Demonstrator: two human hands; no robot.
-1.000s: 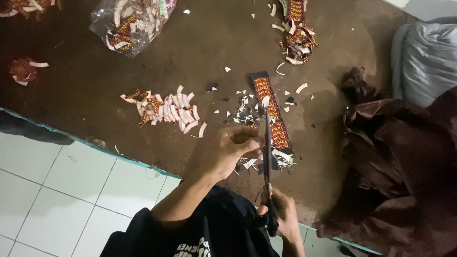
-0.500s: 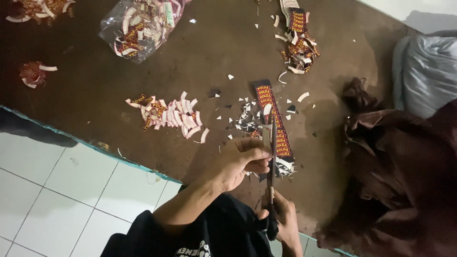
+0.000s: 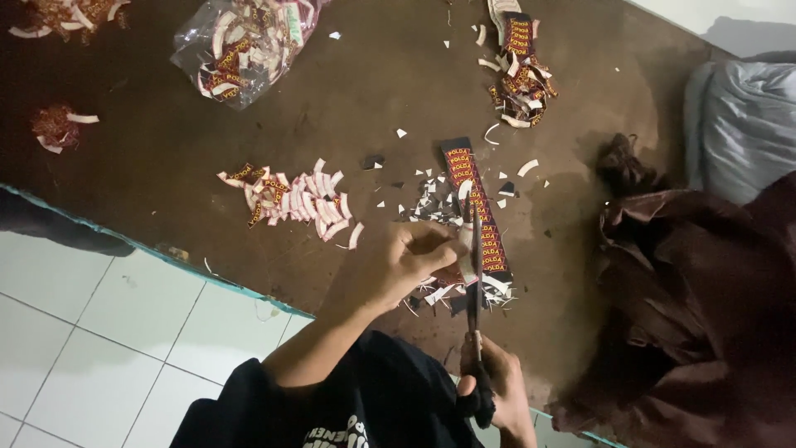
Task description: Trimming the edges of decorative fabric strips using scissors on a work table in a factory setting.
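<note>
On the brown counter (image 3: 166, 166), four heaps of cut labels: two small ones at far left (image 3: 58, 126), a fanned row (image 3: 290, 203) near the middle, and one far right (image 3: 518, 75). One clear bag (image 3: 245, 41) of cuttings lies far back. The left hand (image 3: 414, 261) pinches the near end of one long label strip (image 3: 477, 211). The right hand (image 3: 497, 398), nearest the body, is closed around the handles of one pair of scissors (image 3: 473, 282), blades at the strip, seemingly parted. Brown cloth (image 3: 688, 315) lies right.
</note>
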